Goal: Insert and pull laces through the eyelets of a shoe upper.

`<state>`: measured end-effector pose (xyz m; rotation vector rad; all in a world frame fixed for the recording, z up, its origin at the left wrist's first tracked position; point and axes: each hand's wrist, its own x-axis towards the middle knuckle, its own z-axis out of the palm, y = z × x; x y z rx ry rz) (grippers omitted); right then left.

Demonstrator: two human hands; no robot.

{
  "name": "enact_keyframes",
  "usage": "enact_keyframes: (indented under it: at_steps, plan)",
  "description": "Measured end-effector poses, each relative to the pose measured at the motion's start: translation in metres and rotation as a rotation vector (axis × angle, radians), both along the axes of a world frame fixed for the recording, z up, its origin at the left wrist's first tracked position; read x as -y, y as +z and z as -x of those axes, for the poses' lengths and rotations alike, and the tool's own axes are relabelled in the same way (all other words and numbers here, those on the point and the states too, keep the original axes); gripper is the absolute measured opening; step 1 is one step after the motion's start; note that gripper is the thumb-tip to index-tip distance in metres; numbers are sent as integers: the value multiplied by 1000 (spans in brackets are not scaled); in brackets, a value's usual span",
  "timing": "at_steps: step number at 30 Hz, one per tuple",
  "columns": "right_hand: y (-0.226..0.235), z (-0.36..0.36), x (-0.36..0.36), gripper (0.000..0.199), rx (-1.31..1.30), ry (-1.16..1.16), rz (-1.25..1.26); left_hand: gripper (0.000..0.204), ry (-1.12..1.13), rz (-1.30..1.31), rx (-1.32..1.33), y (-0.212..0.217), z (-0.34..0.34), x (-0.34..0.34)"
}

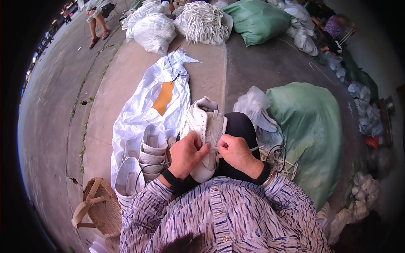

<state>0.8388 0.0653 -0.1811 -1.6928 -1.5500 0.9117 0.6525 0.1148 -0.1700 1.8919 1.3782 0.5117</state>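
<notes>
The white shoe (195,119) lies against dark trousers (242,122) directly under the fingers, those of the left hand (184,155) clamped on its side, apparently for steadiness, the right hand's (239,154) pinched together on a lace (215,146), seemingly for control.

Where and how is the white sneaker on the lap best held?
Probably by the left flank of the white sneaker, from the left: its toe points toward the person, that side lies by the left hand, leaving the eyelets to the right hand.
</notes>
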Motion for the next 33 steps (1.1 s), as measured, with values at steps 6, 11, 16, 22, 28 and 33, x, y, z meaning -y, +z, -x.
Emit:
enact_keyframes:
  at_steps: [6, 11, 16, 22, 28, 33]
  plan:
    - [0, 4, 0, 5, 134, 0, -45, 31, 18, -15, 29, -3, 0, 1]
    - [7, 8, 2, 10, -428, -96, 324, 30, -2, -12, 32, -7, 3, -1]
    - [18, 9, 7, 13, -534, -105, 522, 31, 10, -15, 52, -7, 4, 0]
    - [10, 9, 11, 9, -229, -77, 234, 33, -10, 4, 74, -4, 5, -1]
    - [1, 7, 14, 8, -310, -76, 165, 33, -23, -19, 53, -3, 6, -2]
    - [3, 10, 11, 8, -268, -113, 169, 30, 11, -46, -29, -1, -1, 1]
